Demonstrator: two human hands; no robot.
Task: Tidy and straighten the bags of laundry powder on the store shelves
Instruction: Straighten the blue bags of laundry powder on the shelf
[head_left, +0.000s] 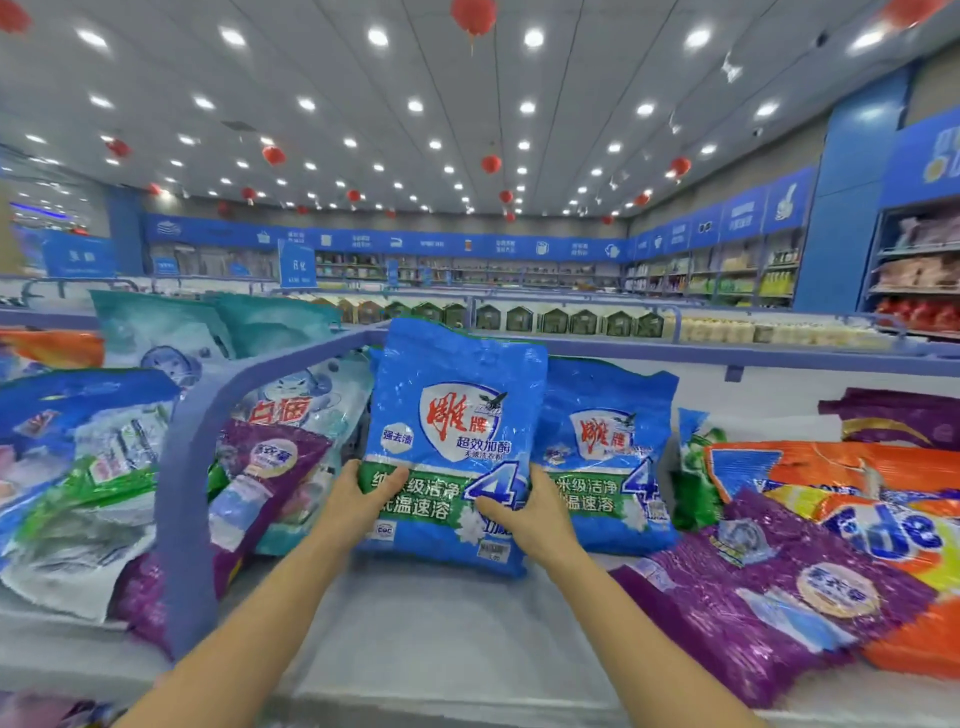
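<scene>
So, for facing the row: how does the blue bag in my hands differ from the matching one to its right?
The held bag is gripped by the left hand and right hand; the second bag rests untouched. The held bag is nearer, covering the second bag's left edge. Same print on both.

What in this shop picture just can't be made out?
Head view only:
Fingers of the left hand and right hand: mostly behind the held blue bag.
Second blue bag: left side covered by the held one.
Price sticker: too blurred to read.
Orange bag: cut by the right edge.
Far wall signs: too small.
</scene>
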